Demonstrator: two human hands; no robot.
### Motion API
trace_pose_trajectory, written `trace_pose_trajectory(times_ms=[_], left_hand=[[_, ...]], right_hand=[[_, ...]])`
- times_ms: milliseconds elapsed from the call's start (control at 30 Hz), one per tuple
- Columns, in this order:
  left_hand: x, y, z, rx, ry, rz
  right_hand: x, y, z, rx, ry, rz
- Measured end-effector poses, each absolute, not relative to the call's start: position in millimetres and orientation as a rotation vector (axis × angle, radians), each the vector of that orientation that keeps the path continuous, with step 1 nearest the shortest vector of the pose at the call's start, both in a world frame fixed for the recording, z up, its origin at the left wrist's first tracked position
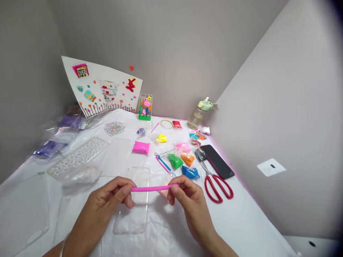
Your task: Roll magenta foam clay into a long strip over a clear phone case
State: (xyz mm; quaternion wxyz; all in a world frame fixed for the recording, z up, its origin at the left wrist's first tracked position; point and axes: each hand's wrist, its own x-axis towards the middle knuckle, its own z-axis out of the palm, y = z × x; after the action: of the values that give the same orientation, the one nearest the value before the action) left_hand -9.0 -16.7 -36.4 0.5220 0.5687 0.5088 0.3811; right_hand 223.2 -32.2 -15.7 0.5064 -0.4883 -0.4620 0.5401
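A thin pink roll of modelling clay [151,189] is stretched level between my two hands. My left hand [111,194] pinches its left end between thumb and fingers, and my right hand [187,195] pinches the right end the same way. Below the roll a clear phone case [131,217] lies flat on the white table cover, partly hidden behind my left hand and the clay. Beyond my hands sits a pink packet of clay [140,147]. Small bags of green clay [175,161], orange clay [187,159] and blue clay [190,172] lie beyond my right hand.
Red-handled scissors [218,185] and a black phone [217,161] lie at the right. A drink bottle [199,113] stands at the back near a decorated phone case [145,107] and a drawn poster [107,85]. Pink and blue tools [164,164] lie mid-table; stick-on gems [114,128] are further left.
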Motion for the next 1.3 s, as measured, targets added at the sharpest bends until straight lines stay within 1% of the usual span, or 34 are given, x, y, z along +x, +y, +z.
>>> trace_pose_trajectory(times_ms=[233, 400, 567, 667, 867, 1067, 1200, 1300], left_hand=[[-5.3, -15.3, -37.5, 1.25, 1.219, 0.977], [-2.8, -14.0, -36.9, 1.351, 1.115, 0.959], [-1.4, -17.3, -33.6, 1.337, 1.111, 0.952], [1.0, -18.9, -32.9, 1.237, 1.024, 0.941], [5.5, -20.4, -36.6, 1.146, 1.02, 0.935], [4.9, -20.7, -28.9, 1.514, 1.111, 0.965], [3.5, -22.7, -28.9, 1.578, 1.158, 0.963], [3.2, -23.5, -30.8, 1.648, 1.091, 0.901]], right_hand=[[220.7, -30.0, -14.8, -1.149, -1.032, 1.341], [220.3, -30.3, -15.1, -1.158, -1.055, 1.367], [216.6, -31.7, -14.8, -1.095, -1.07, 1.483], [213.7, -31.7, -14.7, -1.166, -1.115, 1.541], [210.3, -33.3, -15.5, -1.223, -1.221, 1.504], [208.5, -36.7, -17.7, -1.222, -1.225, 1.484], [209.0, -38.1, -20.3, -1.275, -1.353, 1.382], [209.1, -39.1, -21.3, -1.283, -1.366, 1.336]])
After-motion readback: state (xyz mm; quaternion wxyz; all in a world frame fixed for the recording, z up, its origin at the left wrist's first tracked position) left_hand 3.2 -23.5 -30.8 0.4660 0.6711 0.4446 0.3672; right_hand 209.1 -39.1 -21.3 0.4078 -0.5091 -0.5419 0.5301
